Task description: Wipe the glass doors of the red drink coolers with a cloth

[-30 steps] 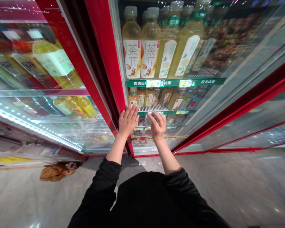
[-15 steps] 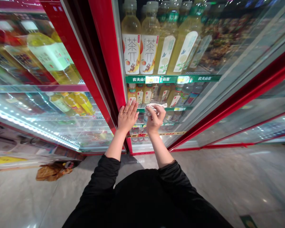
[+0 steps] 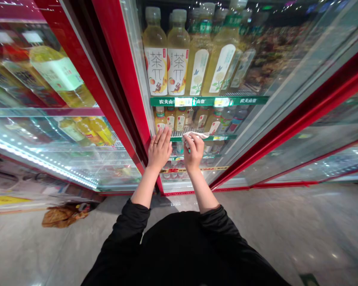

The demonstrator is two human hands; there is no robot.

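Observation:
My left hand (image 3: pixel 160 148) lies flat with its fingers stretched out, against the red frame (image 3: pixel 128 75) and glass at the left edge of a drinks fridge door. A ring is on one of its fingers. Just right of it, my right hand (image 3: pixel 193 151) is closed on a crumpled white cloth (image 3: pixel 200 134), held at the glass door (image 3: pixel 286 85). Part of the cloth is hidden by the fingers. Behind the glass stand bottles of pale yellow tea (image 3: pixel 178 59) on a shelf with a green price strip (image 3: pixel 256 101), with smaller bottles (image 3: pixel 180 119) on the shelf below.
To the left is another fridge section with bottles (image 3: pixel 59 71) and a bright light strip (image 3: pixel 41 161). A brown crumpled item (image 3: pixel 59 216) lies on the grey floor (image 3: pixel 286 230). A red frame bar (image 3: pixel 286 123) slants along the door's right side.
My right hand and the cloth have shifted slightly, and the hand's fingers look more curled. My left hand stays in nearly the same place. The view has turned a little, moving the bottles left.

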